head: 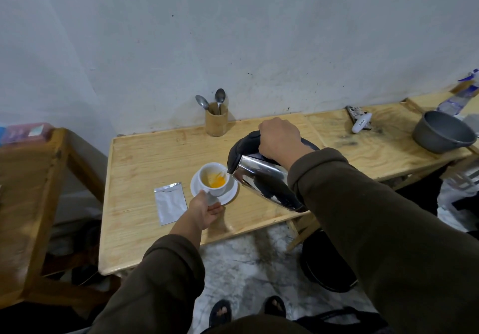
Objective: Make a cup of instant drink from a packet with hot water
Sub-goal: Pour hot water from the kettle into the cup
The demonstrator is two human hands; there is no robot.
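Note:
A white cup (216,189) stands on a white saucer (229,195) on the wooden table (145,167). Inside the cup is orange powder partly wetted. My right hand (278,138) grips the black handle of a steel kettle (261,178), which is tilted left with its spout over the cup's rim; a thin stream of water falls in. My left hand (204,210) holds the cup's handle at the saucer's near edge. A torn silver packet (169,202) lies flat just left of the saucer.
A bamboo holder (216,122) with two spoons stands by the wall. At the right, a white-handled tool (360,122), a grey pot (440,132) and a plastic bottle (458,100). A second wooden table (28,178) stands at left. A black round object (325,263) lies on the floor.

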